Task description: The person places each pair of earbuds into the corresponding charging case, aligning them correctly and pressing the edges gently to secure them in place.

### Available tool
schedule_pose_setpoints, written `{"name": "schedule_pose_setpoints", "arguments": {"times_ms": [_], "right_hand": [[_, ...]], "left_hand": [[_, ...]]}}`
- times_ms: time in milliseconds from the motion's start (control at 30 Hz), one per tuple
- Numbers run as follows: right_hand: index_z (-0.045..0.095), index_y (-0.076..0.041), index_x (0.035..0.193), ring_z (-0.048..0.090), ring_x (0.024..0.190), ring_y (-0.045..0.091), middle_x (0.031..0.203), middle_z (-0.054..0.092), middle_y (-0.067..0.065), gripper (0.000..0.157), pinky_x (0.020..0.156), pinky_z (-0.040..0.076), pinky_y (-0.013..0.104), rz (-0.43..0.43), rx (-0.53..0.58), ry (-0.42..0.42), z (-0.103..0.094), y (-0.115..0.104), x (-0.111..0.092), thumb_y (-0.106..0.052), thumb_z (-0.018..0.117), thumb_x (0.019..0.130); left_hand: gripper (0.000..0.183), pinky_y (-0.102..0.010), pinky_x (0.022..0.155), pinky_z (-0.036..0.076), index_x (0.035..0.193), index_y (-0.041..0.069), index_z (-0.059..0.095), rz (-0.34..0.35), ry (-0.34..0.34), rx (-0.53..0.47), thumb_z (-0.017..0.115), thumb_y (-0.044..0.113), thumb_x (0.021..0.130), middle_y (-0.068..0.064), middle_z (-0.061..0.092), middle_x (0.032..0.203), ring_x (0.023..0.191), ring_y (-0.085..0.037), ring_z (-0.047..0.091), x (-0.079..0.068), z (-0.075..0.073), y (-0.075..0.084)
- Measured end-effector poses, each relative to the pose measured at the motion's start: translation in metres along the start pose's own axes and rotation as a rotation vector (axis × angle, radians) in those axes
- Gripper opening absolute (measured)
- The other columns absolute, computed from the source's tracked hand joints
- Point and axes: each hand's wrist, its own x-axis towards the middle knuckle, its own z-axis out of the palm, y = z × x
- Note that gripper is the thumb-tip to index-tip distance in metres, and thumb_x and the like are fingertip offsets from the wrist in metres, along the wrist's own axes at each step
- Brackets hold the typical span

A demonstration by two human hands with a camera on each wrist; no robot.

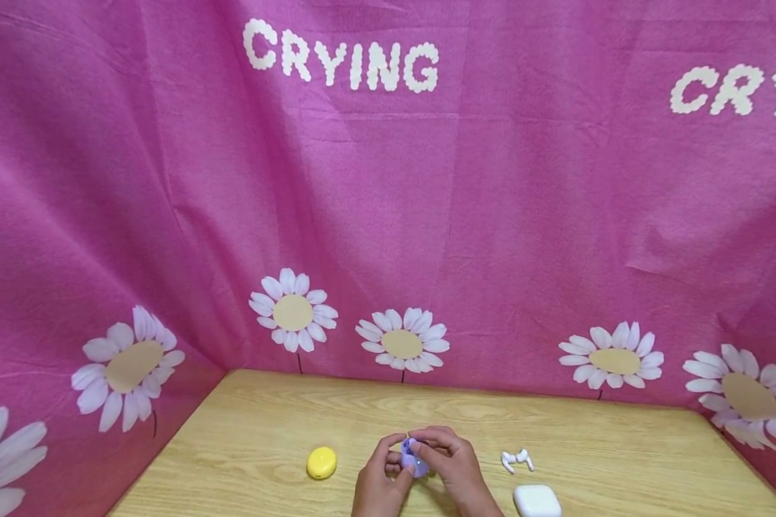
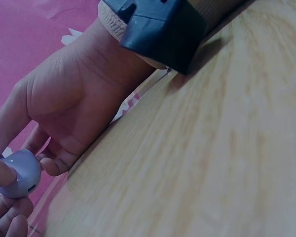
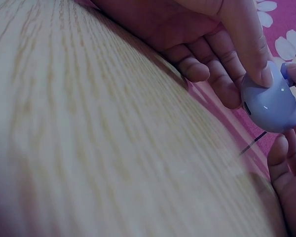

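Observation:
Both hands meet at a small purple earbud case (image 1: 417,465) held just above the table. My left hand (image 1: 383,474) grips its left side, thumb across the lower front. From the right, my right hand (image 1: 455,467) pinches the top, with the thumb in front and the fingers behind. In the right wrist view, a darker blue-purple piece (image 3: 286,73) shows beside the right thumb; I cannot tell whether it is an earbud or part of the lid. A small slot marks the glossy shell of the case in the left wrist view, where the right hand (image 2: 71,94) reaches in from above.
On the wooden table (image 1: 259,431), a round yellow case (image 1: 321,463) lies to the left. Two white earbuds (image 1: 517,460) lie to the right, with a white case (image 1: 537,500) nearer the front. Pink cloth (image 1: 511,215) printed with daisies encloses the table's back and sides.

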Motion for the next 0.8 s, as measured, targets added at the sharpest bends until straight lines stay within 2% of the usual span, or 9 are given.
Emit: {"name": "schedule_pose_setpoints", "arguments": {"times_ms": [167, 367, 567, 800], "right_hand": [[0.072, 0.0, 0.105, 0.06, 0.088, 0.013, 0.107, 0.062, 0.013, 0.026, 0.077, 0.05, 0.023, -0.008, -0.004, -0.007, 0.0006, 0.0006, 0.0, -0.012, 0.075, 0.082], [0.071, 0.001, 0.105, 0.06, 0.085, 0.011, 0.103, 0.063, 0.013, 0.025, 0.07, 0.049, 0.022, -0.01, 0.005, -0.004, 0.0012, -0.0013, -0.0009, -0.01, 0.074, 0.082], [0.07, 0.001, 0.105, 0.059, 0.079, 0.01, 0.097, 0.064, 0.009, 0.026, 0.063, 0.047, 0.021, 0.016, -0.003, -0.004, 0.0005, -0.0016, -0.0002, -0.012, 0.074, 0.083], [0.069, 0.001, 0.105, 0.058, 0.077, 0.01, 0.094, 0.065, 0.009, 0.027, 0.061, 0.046, 0.021, 0.049, -0.015, -0.012, -0.0002, -0.0006, 0.0005, -0.015, 0.074, 0.083]], "left_hand": [[0.045, -0.02, 0.065, 0.045, 0.122, 0.012, 0.059, 0.014, -0.001, 0.003, 0.07, 0.004, 0.079, 0.002, 0.068, 0.086, 0.074, -0.004, 0.058, -0.0001, -0.0006, -0.0019], [0.044, -0.02, 0.064, 0.044, 0.121, 0.013, 0.059, 0.005, -0.005, -0.003, 0.071, 0.005, 0.079, 0.002, 0.068, 0.086, 0.074, -0.003, 0.058, 0.0006, 0.0001, -0.0029], [0.045, -0.02, 0.064, 0.044, 0.12, 0.015, 0.06, -0.013, -0.008, 0.005, 0.072, 0.006, 0.078, 0.004, 0.067, 0.085, 0.074, -0.003, 0.057, 0.0014, 0.0001, -0.0017], [0.045, -0.02, 0.064, 0.044, 0.12, 0.016, 0.06, -0.025, -0.014, 0.006, 0.072, 0.006, 0.078, 0.006, 0.067, 0.086, 0.075, -0.004, 0.057, 0.0005, -0.0006, -0.0019]]}}
